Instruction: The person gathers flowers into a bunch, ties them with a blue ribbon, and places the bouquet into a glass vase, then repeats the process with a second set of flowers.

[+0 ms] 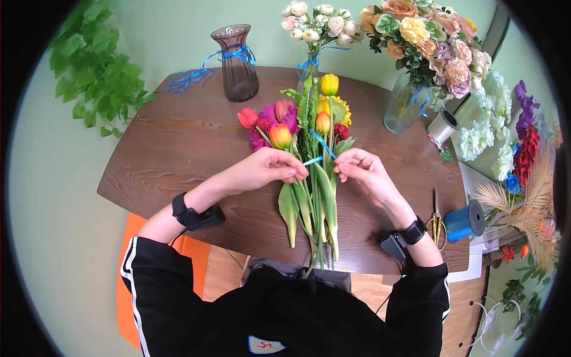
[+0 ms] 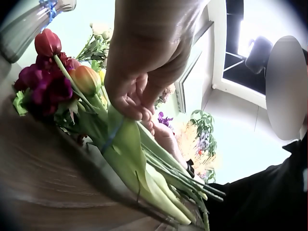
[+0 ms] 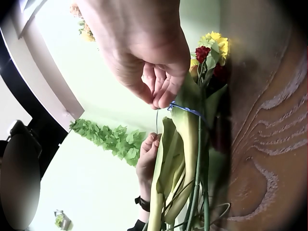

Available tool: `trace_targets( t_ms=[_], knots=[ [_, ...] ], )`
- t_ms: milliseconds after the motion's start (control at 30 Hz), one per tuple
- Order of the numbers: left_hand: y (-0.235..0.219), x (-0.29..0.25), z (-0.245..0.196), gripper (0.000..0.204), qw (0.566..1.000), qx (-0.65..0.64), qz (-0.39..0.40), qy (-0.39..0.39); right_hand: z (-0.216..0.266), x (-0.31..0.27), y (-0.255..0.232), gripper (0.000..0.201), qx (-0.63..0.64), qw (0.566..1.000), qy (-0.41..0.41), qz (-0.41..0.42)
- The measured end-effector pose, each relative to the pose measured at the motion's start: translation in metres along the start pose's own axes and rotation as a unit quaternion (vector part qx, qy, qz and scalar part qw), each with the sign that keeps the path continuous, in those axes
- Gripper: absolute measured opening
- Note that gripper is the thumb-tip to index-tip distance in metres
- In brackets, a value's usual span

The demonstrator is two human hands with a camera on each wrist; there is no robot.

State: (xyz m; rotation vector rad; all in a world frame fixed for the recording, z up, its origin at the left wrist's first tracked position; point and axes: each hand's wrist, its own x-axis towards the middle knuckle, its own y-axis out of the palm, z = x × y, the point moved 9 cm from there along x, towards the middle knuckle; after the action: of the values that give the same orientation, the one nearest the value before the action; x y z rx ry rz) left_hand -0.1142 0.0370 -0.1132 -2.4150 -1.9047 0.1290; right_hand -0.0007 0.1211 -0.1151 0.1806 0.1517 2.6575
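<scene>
A bouquet of artificial flowers lies on the table, its stems [image 1: 324, 220] toward the person. Its heads include a yellow tulip [image 1: 329, 85], orange-and-yellow tulips [image 1: 280, 136], a red tulip [image 2: 47, 43], a magenta bloom [image 2: 45, 89] and a yellow sunflower [image 3: 220, 45]. Around the stems and broad leaves runs a thin blue ribbon [image 3: 185, 109]. My left hand [image 1: 276, 165] pinches one end of this ribbon at the left of the bundle. On the other side my right hand [image 1: 366, 171] pinches the other end between thumb and fingers. A strand stretches between both hands in the right wrist view.
Behind the bouquet stand a smoky vase [image 1: 239, 74] tied with blue ribbon, a vase of white roses [image 1: 321, 24] and a glass vase [image 1: 407, 104] of mixed flowers. Scissors [image 1: 437, 217], a blue ribbon spool [image 1: 464, 221] and a silver spool [image 1: 443, 124] sit at the right.
</scene>
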Motion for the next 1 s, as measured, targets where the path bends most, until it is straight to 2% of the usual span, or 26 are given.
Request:
trace_targets(
  t_ms=[67, 167, 333, 367, 467, 500, 600, 667, 700, 800, 900, 1000],
  knots=[
    [-0.006, 0.002, 0.003, 0.019, 0.999, 0.042, -0.015, 0.011, 0.002, 0.002, -0.002, 0.018, -0.014, 1.0, -0.005, -0.011],
    [-0.007, 0.002, -0.001, 0.024, 0.994, -0.048, -0.064, 0.072, 0.011, 0.005, -0.001, 0.017, -0.039, 0.999, 0.003, -0.009],
    [-0.005, 0.004, -0.007, 0.029, 0.991, 0.003, -0.089, 0.102, 0.019, 0.006, 0.009, 0.016, -0.122, 0.992, -0.002, 0.018],
    [-0.005, 0.006, -0.009, 0.03, 0.99, 0.009, -0.093, 0.109, 0.03, 0.005, 0.014, 0.015, -0.198, 0.979, -0.047, 0.021],
    [0.0, 0.012, -0.012, 0.029, 0.989, 0.017, -0.089, 0.115, 0.046, 0.001, 0.033, 0.014, -0.312, 0.929, -0.189, 0.06],
    [0.002, 0.014, -0.014, 0.028, 0.989, 0.022, -0.087, 0.118, 0.042, 0.002, 0.035, 0.015, -0.302, 0.937, -0.164, 0.067],
    [0.009, 0.02, -0.019, 0.027, 0.987, 0.059, -0.089, 0.12, 0.043, 0.003, 0.043, 0.016, -0.32, 0.924, -0.2, 0.06],
    [0.01, 0.021, -0.023, 0.027, 0.982, 0.113, -0.102, 0.113, 0.04, 0.003, 0.038, 0.016, -0.314, 0.933, -0.174, 0.02],
    [0.011, 0.022, -0.019, 0.028, 0.988, 0.103, -0.088, 0.075, 0.036, 0.004, 0.032, 0.016, -0.315, 0.937, -0.149, -0.001],
    [0.012, 0.024, -0.012, 0.028, 0.988, 0.116, -0.078, 0.07, 0.023, 0.008, 0.017, 0.014, -0.269, 0.956, -0.109, -0.051],
    [0.014, 0.019, -0.02, 0.028, 0.977, 0.174, -0.097, 0.076, 0.015, 0.009, 0.013, 0.011, -0.173, 0.979, -0.072, -0.078],
    [0.016, 0.01, -0.033, 0.021, 0.946, 0.271, -0.123, 0.13, 0.011, 0.009, 0.009, 0.009, -0.12, 0.987, -0.032, -0.106]
  ],
)
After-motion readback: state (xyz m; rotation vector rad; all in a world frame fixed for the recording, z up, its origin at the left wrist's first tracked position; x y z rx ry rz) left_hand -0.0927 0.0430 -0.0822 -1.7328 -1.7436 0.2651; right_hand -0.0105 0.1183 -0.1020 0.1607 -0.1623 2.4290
